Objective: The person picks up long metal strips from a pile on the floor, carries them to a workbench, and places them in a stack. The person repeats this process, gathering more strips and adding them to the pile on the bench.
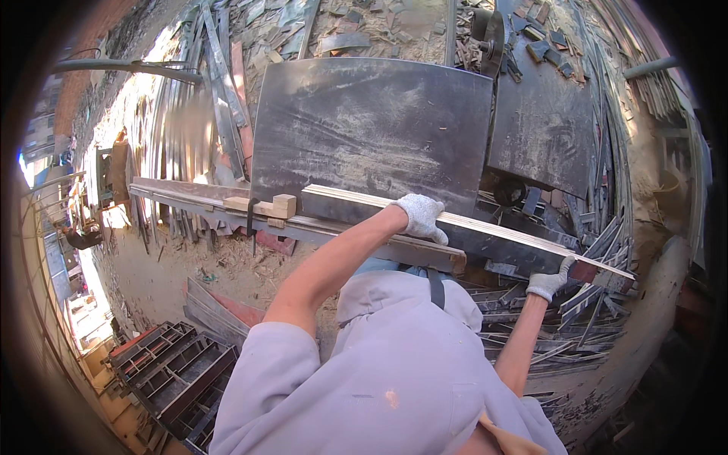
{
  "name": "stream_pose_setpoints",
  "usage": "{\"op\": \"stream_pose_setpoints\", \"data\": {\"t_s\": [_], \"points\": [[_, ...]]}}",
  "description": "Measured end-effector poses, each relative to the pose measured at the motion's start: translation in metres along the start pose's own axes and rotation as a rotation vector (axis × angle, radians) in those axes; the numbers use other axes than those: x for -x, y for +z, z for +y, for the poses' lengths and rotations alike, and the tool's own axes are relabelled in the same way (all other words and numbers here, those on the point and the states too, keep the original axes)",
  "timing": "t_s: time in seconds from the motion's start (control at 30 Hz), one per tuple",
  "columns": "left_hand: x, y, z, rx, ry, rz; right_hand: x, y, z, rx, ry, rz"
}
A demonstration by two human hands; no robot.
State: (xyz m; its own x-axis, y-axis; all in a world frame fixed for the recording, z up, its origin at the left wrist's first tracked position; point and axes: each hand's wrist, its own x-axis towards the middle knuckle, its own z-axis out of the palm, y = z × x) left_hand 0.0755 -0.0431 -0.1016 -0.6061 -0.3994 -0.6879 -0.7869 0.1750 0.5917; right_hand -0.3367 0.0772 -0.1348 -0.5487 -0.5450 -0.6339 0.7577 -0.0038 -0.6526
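A few long plywood strips (508, 236) with pale edges and dark faces stand on edge together, slanting down to the right across the near side of the dark tabletop (364, 114). My left hand (421, 217), in a pale knit glove, is wrapped over their top edges around the middle. Toward their right end, my right hand (549, 282), gloved alike, grips them from the near side. A long wooden and metal rail (334, 236) runs along the table's near edge in front of me. On it sits a small wooden block (284, 205) beside a dark clamp (252, 216).
Sawdust covers parts of the tabletop. A second dark panel (542, 136) lies at the right, with offcuts (542, 51) at its far end. Scrap strips (584, 318) are heaped on the floor at right, and more strips (182, 129) at left. A dark metal rack (178, 379) stands lower left.
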Motion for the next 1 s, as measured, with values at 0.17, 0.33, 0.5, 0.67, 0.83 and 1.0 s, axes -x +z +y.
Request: {"op": "stream_pose_setpoints", "data": {"t_s": [0.17, 0.33, 0.5, 0.67, 0.83, 1.0], "points": [[0.021, 0.019, -0.019, -0.075, 0.035, 0.226, -0.02, -0.013, 0.015, 0.054, 0.108, 0.05], [0.073, 0.042, -0.063, -0.038, -0.05, 0.363, -0.017, -0.035, 0.047, 0.048, 0.157, 0.07], [0.097, 0.061, -0.092, -0.057, -0.089, 0.498, -0.011, -0.05, 0.061, 0.019, 0.223, 0.042], [0.095, 0.067, -0.102, -0.025, -0.06, 0.553, -0.013, -0.055, 0.067, 0.009, 0.223, 0.047], [0.095, 0.066, -0.106, -0.01, -0.066, 0.532, 0.008, -0.04, 0.061, 0.251, 0.419, 0.142], [0.093, 0.067, -0.112, -0.007, -0.039, 0.551, 0.046, -0.025, 0.021, 1.629, 0.261, 0.062]]}}
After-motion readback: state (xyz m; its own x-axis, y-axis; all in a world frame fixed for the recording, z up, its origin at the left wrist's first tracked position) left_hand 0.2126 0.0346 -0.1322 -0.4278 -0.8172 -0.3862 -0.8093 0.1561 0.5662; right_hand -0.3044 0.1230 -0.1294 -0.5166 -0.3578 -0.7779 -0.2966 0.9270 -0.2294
